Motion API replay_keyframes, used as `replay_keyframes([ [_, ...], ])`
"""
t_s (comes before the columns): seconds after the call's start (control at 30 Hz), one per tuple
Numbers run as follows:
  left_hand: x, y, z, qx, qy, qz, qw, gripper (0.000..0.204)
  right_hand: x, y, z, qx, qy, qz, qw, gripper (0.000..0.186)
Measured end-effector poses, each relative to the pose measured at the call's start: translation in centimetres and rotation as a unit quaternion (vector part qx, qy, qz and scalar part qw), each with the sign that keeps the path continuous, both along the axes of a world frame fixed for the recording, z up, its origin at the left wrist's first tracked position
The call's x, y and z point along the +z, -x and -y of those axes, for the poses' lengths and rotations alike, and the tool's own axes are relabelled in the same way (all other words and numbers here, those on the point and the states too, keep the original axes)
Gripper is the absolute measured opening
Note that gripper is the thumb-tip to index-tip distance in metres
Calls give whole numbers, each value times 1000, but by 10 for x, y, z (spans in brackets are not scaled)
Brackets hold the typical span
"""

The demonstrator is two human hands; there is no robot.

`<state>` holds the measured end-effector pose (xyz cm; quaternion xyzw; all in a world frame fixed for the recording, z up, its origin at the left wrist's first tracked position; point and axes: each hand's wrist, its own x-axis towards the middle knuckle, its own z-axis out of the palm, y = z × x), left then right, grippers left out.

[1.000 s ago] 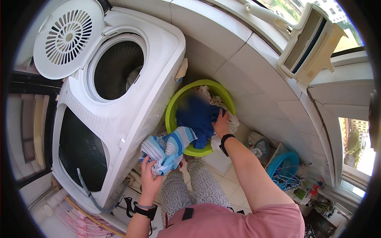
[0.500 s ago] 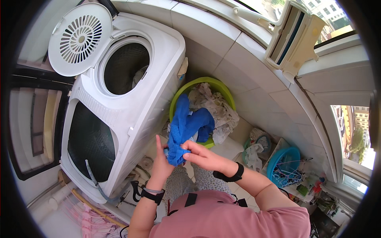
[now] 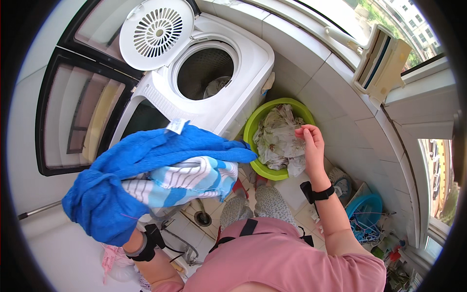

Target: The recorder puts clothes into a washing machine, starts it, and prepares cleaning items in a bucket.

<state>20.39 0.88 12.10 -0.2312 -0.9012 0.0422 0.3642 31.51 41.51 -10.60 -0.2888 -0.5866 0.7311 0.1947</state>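
Note:
A blue garment (image 3: 151, 151) with a white tag and a blue, white and grey striped part (image 3: 189, 180) is spread out at the left, over the washing machine's near side. My left hand is inside or beneath its bunched end, so the fingers are hidden; only the banded wrist (image 3: 141, 243) shows. My right hand (image 3: 311, 141) is raised at the right rim of the green tub, fingers loosely bent and apart from the thumb, holding nothing. Pale patterned laundry (image 3: 279, 136) lies in the green tub (image 3: 250, 129) below it.
A white twin-tub washing machine (image 3: 253, 53) stands at the left, its round vented lid (image 3: 158, 34) and dark-framed lid (image 3: 78, 117) raised. At the lower right is a blue basin (image 3: 367, 207) with hangers. A window cleaner (image 3: 382, 63) sits by the window. Pink hangers (image 3: 114, 258) lie lower left.
The blue garment has come up out of the tub and swung left, unfolding to show its striped part. My right hand has let go of it and moved right. My view has shifted left.

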Motion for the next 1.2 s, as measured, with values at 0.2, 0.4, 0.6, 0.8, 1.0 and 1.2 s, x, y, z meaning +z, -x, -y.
replay_keyframes([
  [0.2,66,30,44,-63,-377,-70,921,64,-112,-31,-33,-23,-40,113,993,17],
  [0.4,-1,62,29,-39,-632,212,745,53,-230,-84,-59,13,-160,319,934,28],
  [0.6,-96,26,-11,142,-580,414,687,61,-264,-101,-82,157,-237,497,820,50],
  [0.8,-127,-33,-111,-50,-317,358,877,43,-300,-104,-114,122,-247,548,790,67],
  [1.0,-176,-68,-148,-154,-165,474,851,41,-289,-79,-120,126,-351,567,735,60],
  [1.2,-194,-78,-161,-136,-150,618,760,50,-259,-78,-101,215,-290,549,754,25],
])
